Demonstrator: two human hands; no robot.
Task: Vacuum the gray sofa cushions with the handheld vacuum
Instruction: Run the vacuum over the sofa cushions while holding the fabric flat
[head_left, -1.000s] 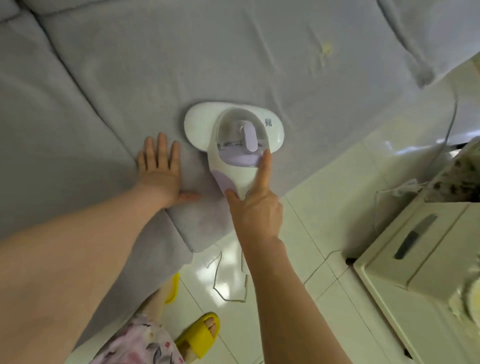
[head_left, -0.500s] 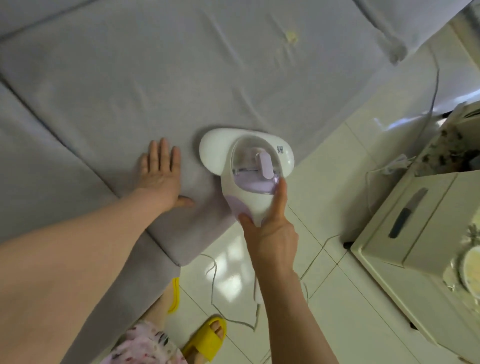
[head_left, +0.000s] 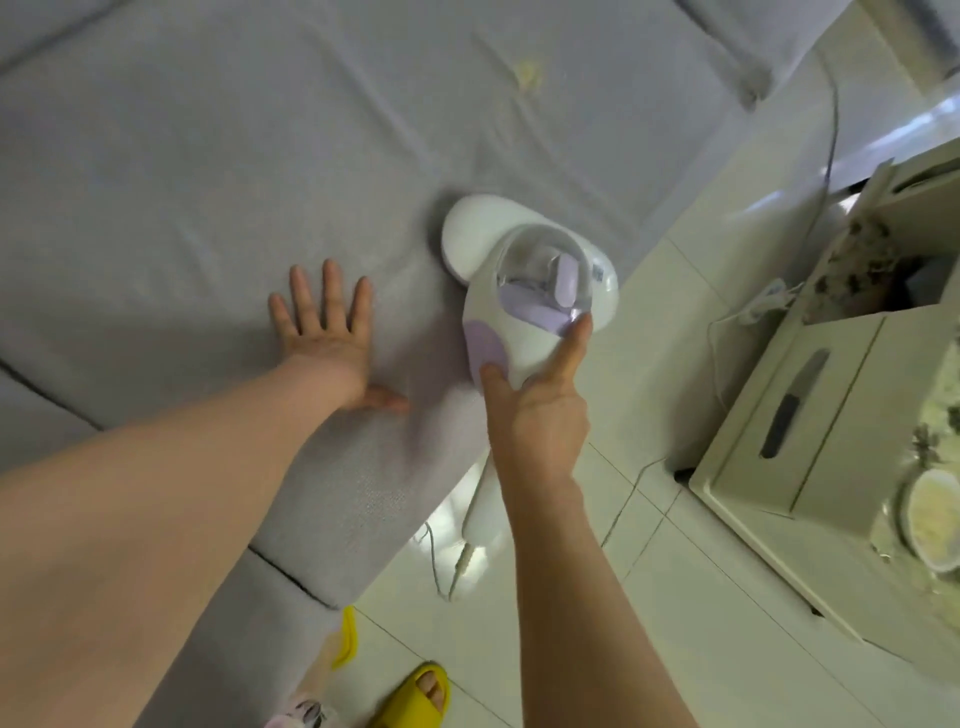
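Note:
The white and lilac handheld vacuum (head_left: 524, 291) lies head-down on the gray sofa cushion (head_left: 208, 171), close to the cushion's front edge. My right hand (head_left: 540, 410) grips its handle from behind, index finger stretched along the body toward the clear dust cup. My left hand (head_left: 327, 332) rests flat on the cushion just left of the vacuum, fingers spread and straight. A small yellowish spot (head_left: 529, 75) marks the fabric farther back.
White tiled floor (head_left: 649, 597) runs along the sofa's front, with the vacuum's cord (head_left: 441, 566) trailing over it. A cream cabinet (head_left: 810, 431) stands at the right with clutter on top. My feet in yellow slippers (head_left: 410, 696) are at the bottom.
The vacuum and my right hand have slid right along the cushion's front edge. My left hand stays flat on the fabric, now farther from the vacuum, its fingers more spread.

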